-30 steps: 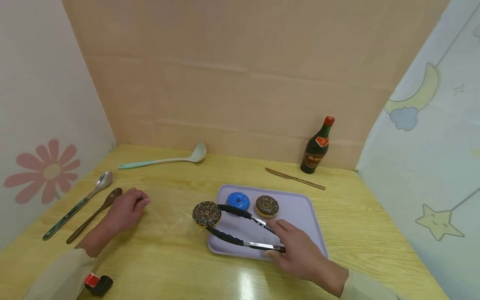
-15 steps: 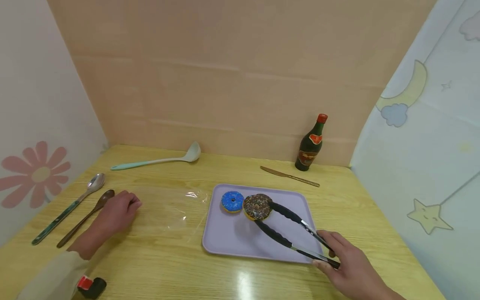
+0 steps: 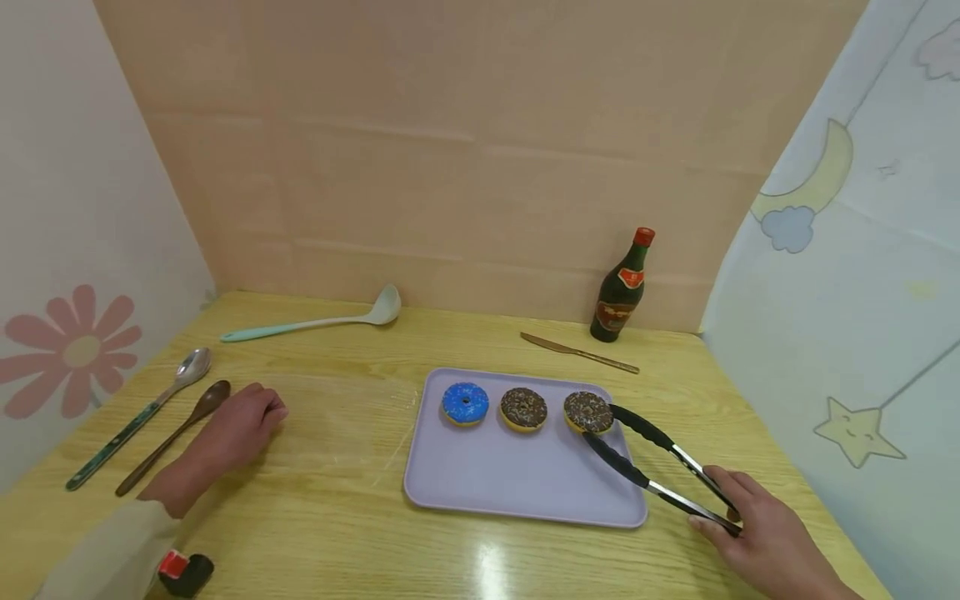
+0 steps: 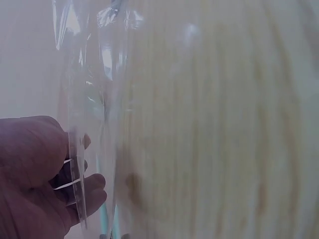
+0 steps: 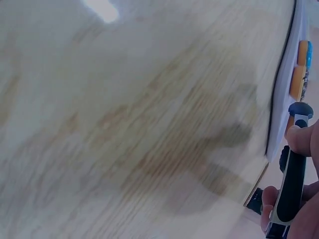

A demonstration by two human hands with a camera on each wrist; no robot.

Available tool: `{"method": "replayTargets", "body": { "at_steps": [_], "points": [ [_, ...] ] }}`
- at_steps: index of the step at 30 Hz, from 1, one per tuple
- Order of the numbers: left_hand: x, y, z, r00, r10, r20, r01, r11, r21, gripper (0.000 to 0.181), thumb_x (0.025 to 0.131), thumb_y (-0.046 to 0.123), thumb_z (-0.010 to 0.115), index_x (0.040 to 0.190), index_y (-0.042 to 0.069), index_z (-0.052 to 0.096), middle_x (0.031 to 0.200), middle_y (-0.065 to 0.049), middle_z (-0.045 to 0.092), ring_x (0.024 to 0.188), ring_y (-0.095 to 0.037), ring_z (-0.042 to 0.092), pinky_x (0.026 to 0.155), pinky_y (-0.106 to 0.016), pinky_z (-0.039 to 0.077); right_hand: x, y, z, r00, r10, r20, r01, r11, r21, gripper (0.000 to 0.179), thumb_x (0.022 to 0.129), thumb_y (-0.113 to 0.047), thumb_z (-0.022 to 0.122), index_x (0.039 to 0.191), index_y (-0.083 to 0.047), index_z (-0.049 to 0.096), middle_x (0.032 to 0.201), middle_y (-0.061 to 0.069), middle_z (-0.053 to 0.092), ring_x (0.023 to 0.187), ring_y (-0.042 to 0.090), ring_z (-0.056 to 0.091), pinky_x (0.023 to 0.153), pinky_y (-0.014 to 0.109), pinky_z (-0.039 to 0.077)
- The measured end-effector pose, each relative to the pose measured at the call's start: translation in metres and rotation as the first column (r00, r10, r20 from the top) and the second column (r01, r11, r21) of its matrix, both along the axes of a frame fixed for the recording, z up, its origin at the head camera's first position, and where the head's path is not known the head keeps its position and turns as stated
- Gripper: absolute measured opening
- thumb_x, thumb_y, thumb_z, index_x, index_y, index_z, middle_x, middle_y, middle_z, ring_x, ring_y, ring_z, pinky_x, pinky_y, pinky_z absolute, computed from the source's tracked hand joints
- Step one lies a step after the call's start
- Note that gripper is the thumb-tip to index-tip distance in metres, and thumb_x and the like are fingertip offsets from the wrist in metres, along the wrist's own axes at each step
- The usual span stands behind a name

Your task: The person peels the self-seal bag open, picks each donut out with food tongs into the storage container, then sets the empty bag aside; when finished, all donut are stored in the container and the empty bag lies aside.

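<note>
My right hand (image 3: 772,533) grips black-and-silver tongs (image 3: 675,492), which also show in the right wrist view. The tong tips sit around a chocolate doughnut (image 3: 588,412) with sprinkles, at the right end of a lilac tray (image 3: 517,492). Beside it on the tray lie another chocolate doughnut (image 3: 523,409) and a blue doughnut (image 3: 465,404). My left hand (image 3: 236,429) holds the edge of a clear plastic bag (image 4: 92,64) between thumb and fingers; the bag is barely visible in the head view and spreads toward the tray's left side.
A wooden spoon (image 3: 172,437) and a green-handled metal spoon (image 3: 142,429) lie at the left. Behind are a ladle (image 3: 322,320) and a copper-coloured knife (image 3: 577,352). A dark bottle (image 3: 621,292) with a red cap stands at the back right.
The right hand has carried a chocolate doughnut in the tongs rightward, from over the table left of the tray, past the others, to the tray's right end. The left hand stays in place.
</note>
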State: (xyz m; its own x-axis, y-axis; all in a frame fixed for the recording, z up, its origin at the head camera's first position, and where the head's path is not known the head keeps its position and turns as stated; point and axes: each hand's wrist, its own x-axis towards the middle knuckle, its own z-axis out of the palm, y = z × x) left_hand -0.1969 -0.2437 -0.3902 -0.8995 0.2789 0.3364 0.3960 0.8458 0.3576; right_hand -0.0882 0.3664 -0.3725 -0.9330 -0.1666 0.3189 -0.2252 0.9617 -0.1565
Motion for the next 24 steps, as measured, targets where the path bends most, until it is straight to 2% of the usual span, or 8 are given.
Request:
{"method": "replayTargets", "body": {
  "at_steps": [8,14,17,19,21,24],
  "points": [
    [0.003,0.001,0.000,0.999,0.006,0.045,-0.005,1.000,-0.021,0.009,0.091,0.002,0.060,0.082,0.000,0.059,0.075,-0.002,0.048,0.065,-0.014,0.043,0.060,-0.033,0.041,-0.008,0.000,-0.009,0.999,0.002,0.044,-0.003,1.000,0.025,0.068,0.070,-0.030,0.084,0.121,0.004,0.053,0.098,0.008,0.053,0.065,0.011,0.041,0.053,0.032,0.037],
    [0.005,0.003,0.001,0.999,-0.002,0.040,0.004,0.999,-0.033,0.010,0.091,0.002,0.060,0.081,0.001,0.059,0.075,-0.001,0.049,0.066,-0.014,0.044,0.061,-0.034,0.041,-0.007,0.000,-0.005,0.994,-0.035,0.101,0.039,0.999,-0.038,0.077,0.074,-0.036,0.081,0.128,0.006,0.046,0.106,0.013,0.051,0.074,0.020,0.052,0.057,0.038,0.043],
    [0.007,0.004,0.001,1.000,-0.014,0.026,0.016,0.999,-0.047,0.011,0.090,0.002,0.061,0.080,0.002,0.059,0.074,0.000,0.048,0.066,-0.013,0.043,0.060,-0.033,0.040,-0.008,0.003,-0.004,0.997,-0.053,0.057,0.059,0.994,-0.096,0.073,0.075,-0.033,0.080,0.125,0.008,0.047,0.105,0.019,0.054,0.083,0.032,0.054,0.064,0.048,0.044],
    [0.008,0.005,0.002,1.000,-0.024,0.019,0.025,0.998,-0.054,0.011,0.091,0.003,0.061,0.080,0.003,0.059,0.073,0.001,0.047,0.065,-0.013,0.041,0.060,-0.032,0.039,-0.012,0.005,-0.004,0.997,-0.069,0.016,0.071,0.987,-0.144,0.067,0.076,-0.030,0.080,0.120,0.010,0.050,0.098,0.019,0.058,0.081,0.033,0.054,0.064,0.048,0.042],
    [0.009,0.006,0.004,0.999,-0.034,0.012,0.035,0.998,-0.060,0.010,0.090,0.003,0.062,0.080,0.003,0.060,0.073,0.001,0.047,0.064,-0.013,0.041,0.059,-0.032,0.038,-0.018,0.008,-0.003,0.995,-0.101,0.011,0.101,0.976,-0.194,0.062,0.076,-0.028,0.080,0.115,0.012,0.053,0.091,0.019,0.060,0.077,0.032,0.052,0.062,0.045,0.040],
    [0.011,0.006,0.008,0.999,-0.027,0.017,0.028,0.998,-0.063,0.009,0.090,0.004,0.062,0.081,0.003,0.062,0.073,0.002,0.047,0.064,-0.013,0.040,0.059,-0.032,0.038,-0.029,0.010,0.001,0.980,-0.155,0.122,0.181,0.952,-0.246,0.065,0.082,-0.035,0.074,0.116,0.016,0.051,0.091,0.023,0.061,0.077,0.035,0.055,0.063,0.043,0.040]
  ]
}}
